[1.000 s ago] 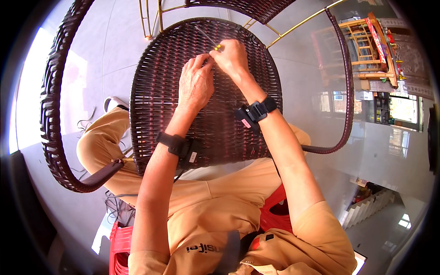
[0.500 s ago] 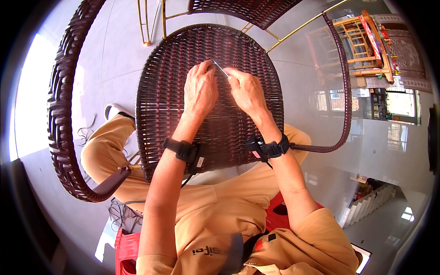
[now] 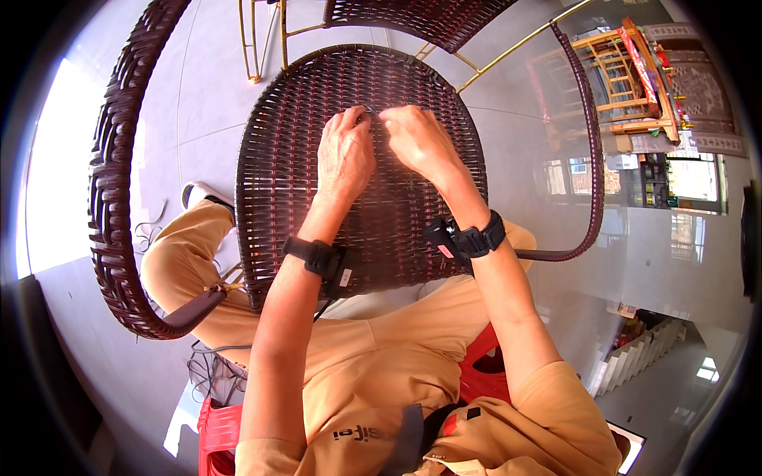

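Note:
A dark brown woven chair seat (image 3: 317, 214) fills the space in front of me, its rounded end away from my body. Over its far half my left hand (image 3: 346, 152) is closed, fingers curled down against the weave; whatever they pinch is hidden. Beside it my right hand (image 3: 422, 141) is also closed, knuckles up, its fingertips close to those of the left. Between the fingertips a small bit of something thin and shiny shows, too small to name. Both wrists wear black straps.
The chair's woven armrest (image 3: 111, 182) curves along the left, and a thinner arm (image 3: 594, 143) on the right. Beyond stands another woven piece (image 3: 421, 17) on gold legs. Loose dark strands (image 3: 214, 373) lie at lower left, near a red stool (image 3: 218, 428). Wooden frames (image 3: 627, 75) stand far right.
My right hand has turned over and moved slightly left, closer to the left hand. The thin shiny rod that showed between them is now mostly covered. The chair has shifted slightly.

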The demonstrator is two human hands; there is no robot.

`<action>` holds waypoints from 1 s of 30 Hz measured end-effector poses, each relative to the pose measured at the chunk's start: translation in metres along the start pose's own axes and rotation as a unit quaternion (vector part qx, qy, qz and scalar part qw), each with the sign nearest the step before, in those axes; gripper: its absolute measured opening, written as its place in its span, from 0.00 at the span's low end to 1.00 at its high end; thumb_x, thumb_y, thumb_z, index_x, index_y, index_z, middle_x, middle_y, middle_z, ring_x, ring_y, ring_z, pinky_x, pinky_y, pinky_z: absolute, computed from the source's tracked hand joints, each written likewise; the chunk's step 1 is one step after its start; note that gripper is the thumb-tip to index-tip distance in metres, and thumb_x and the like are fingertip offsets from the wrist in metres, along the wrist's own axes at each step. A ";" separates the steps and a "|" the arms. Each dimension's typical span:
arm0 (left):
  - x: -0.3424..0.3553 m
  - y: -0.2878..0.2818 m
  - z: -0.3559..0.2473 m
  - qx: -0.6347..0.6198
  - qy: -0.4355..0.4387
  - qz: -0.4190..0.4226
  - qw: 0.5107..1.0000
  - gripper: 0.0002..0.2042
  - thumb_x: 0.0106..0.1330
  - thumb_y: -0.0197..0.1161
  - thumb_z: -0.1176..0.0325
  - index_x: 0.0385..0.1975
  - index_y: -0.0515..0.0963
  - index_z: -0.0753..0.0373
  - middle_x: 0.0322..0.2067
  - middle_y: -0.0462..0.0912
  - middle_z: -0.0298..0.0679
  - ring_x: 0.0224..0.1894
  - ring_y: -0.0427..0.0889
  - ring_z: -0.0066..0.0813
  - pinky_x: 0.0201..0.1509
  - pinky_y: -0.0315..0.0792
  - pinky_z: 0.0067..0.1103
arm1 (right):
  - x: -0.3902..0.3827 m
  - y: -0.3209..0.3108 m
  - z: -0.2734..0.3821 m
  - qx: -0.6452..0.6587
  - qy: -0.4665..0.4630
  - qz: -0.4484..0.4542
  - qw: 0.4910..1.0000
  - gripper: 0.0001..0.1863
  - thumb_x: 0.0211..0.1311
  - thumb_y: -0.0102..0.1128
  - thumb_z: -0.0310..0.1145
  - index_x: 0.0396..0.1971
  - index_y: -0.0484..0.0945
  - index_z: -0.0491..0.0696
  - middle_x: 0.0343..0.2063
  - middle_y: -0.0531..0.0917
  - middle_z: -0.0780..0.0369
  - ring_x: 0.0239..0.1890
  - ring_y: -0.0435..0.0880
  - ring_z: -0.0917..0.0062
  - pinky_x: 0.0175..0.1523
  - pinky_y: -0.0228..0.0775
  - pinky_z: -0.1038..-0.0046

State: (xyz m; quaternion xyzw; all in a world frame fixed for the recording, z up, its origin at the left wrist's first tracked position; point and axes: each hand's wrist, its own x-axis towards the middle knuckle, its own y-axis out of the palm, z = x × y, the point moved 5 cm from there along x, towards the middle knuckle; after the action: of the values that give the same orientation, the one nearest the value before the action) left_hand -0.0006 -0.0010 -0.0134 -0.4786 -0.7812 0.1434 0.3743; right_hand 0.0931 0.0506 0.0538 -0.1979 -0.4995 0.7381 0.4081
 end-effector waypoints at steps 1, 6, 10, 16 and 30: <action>0.000 0.000 -0.001 0.001 -0.003 0.004 1.000 0.12 0.57 0.54 0.78 0.40 0.77 0.69 0.47 0.75 0.43 0.50 0.72 0.41 0.58 0.65 0.31 | 0.003 0.005 0.001 -0.044 0.031 0.027 0.998 0.12 0.55 0.51 0.29 0.35 0.81 0.43 0.29 0.81 0.47 0.33 0.83 0.54 0.39 0.75 0.59; -0.001 0.001 0.003 0.006 -0.014 0.040 0.999 0.13 0.56 0.57 0.74 0.41 0.78 0.68 0.50 0.74 0.42 0.51 0.72 0.40 0.59 0.65 0.30 | 0.001 0.018 0.029 -0.134 0.099 0.057 0.984 0.11 0.59 0.49 0.29 0.30 0.81 0.41 0.28 0.83 0.49 0.32 0.85 0.59 0.35 0.79 0.63; 0.000 0.003 0.002 0.025 -0.001 0.059 0.998 0.17 0.55 0.61 0.68 0.45 0.78 0.64 0.53 0.72 0.41 0.53 0.71 0.39 0.59 0.65 0.29 | -0.014 0.032 0.031 -0.138 0.118 0.053 0.982 0.14 0.59 0.49 0.29 0.39 0.78 0.36 0.28 0.83 0.47 0.33 0.85 0.59 0.36 0.80 0.65; 0.000 0.002 0.000 0.004 0.018 0.026 0.999 0.11 0.55 0.56 0.70 0.36 0.78 0.65 0.48 0.74 0.42 0.50 0.71 0.41 0.58 0.64 0.31 | -0.023 0.045 0.024 -0.124 0.165 -0.020 0.978 0.15 0.60 0.46 0.30 0.44 0.75 0.41 0.26 0.82 0.45 0.33 0.83 0.54 0.37 0.77 0.59; 0.003 0.008 0.002 0.021 -0.012 0.014 1.000 0.14 0.58 0.53 0.78 0.43 0.78 0.69 0.50 0.75 0.40 0.50 0.73 0.39 0.57 0.67 0.29 | -0.057 0.020 -0.026 -0.148 0.159 -0.179 0.960 0.23 0.58 0.52 0.24 0.56 0.69 0.47 0.25 0.79 0.52 0.27 0.82 0.60 0.30 0.74 0.63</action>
State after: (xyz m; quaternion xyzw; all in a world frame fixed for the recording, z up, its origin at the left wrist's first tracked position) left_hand 0.0020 0.0057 -0.0184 -0.4797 -0.7755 0.1705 0.3732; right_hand 0.1364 0.0169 0.0183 -0.2784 -0.5593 0.5297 0.5736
